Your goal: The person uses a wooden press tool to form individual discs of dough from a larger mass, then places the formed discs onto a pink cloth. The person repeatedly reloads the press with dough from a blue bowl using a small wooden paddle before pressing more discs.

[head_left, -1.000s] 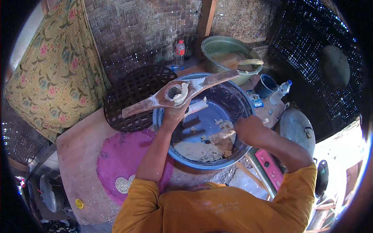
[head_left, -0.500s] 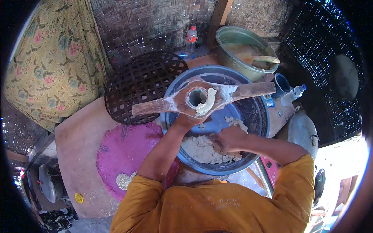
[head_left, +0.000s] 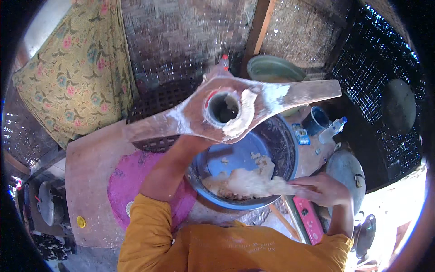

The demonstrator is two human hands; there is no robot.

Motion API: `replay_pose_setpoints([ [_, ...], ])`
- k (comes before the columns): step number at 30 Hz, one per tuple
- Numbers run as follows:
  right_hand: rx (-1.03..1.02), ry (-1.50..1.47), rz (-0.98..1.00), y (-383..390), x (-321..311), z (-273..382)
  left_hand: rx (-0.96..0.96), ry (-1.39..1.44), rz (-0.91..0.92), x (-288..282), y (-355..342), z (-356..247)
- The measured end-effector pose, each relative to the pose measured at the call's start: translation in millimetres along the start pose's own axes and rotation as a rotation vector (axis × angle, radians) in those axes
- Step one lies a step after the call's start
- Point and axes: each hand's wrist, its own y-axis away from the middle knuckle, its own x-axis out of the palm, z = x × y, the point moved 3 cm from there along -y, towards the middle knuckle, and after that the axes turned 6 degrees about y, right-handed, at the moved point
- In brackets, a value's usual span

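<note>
My left hand (head_left: 194, 143), largely hidden beneath, holds up a wooden press (head_left: 278, 93) with long arms and a central tube; pale dough clings to the tube's rim. Below it sits a blue basin (head_left: 284, 151) with loose dough in the bottom. At the basin's right edge my right hand (head_left: 319, 190) is closed, with a blurred pale, dough-covered mass (head_left: 251, 183) reaching leftward from its fingers; what exactly they grip is unclear. A pink mat (head_left: 131, 177) lies by my left forearm.
A dark woven basket (head_left: 158, 93) and green tub (head_left: 276, 68) stand behind. A blue pail (head_left: 317, 119), water bottle (head_left: 332, 131) and round metal lid (head_left: 345, 170) are at right; a flowered cloth (head_left: 77, 77) hangs left, above a small yellow cap (head_left: 81, 221).
The press has risen nearer the camera and looks larger. My right hand went down into the basin's dough, then moved out rightward, bringing a blurred pale mass up with it.
</note>
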Motion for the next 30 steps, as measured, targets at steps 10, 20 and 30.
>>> replay_pose_setpoints([
  [10, 0.025, -1.107, -0.084, 31.7, -30.1, -30.2, 0.500, -0.513, 0.364, 29.0, -45.1, -51.8],
  [20, -0.012, 1.068, -0.951, 24.5, -39.7, 84.9, 0.160, -0.421, 0.491, 47.5, -10.0, -79.9],
  [30, 0.015, 1.050, -0.978, 89.5, -34.9, 94.9, 0.027, -0.817, 0.377, 7.0, 14.4, -49.5],
])
